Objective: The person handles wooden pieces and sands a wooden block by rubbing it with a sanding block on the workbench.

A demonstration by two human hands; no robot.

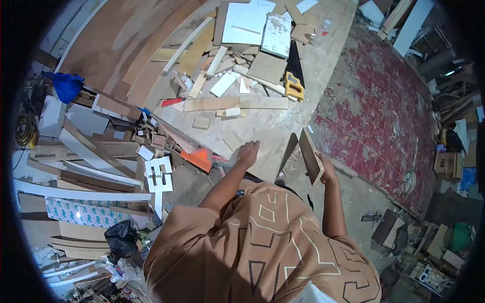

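My right hand (327, 168) is closed round the lower end of a flat wooden board (309, 154), held on edge beside the workbench's right side. My left hand (247, 153) rests at the near edge of the wooden workbench (273, 121); its fingers are bent, and whether they hold anything is too small to tell. Just left of it lies a small wood piece (232, 142). Farther up the bench are a long wooden strip (237, 103), a small block (201, 122) and a saw with a yellow handle (293, 86).
Wood offcuts (222, 65) and white sheets (245, 22) are piled on the bench. An orange tool (197, 158) sits by its left edge. Stacked boards (91, 151) stand at the left. Red floor (374, 116) and cardboard boxes (447, 165) are at the right.
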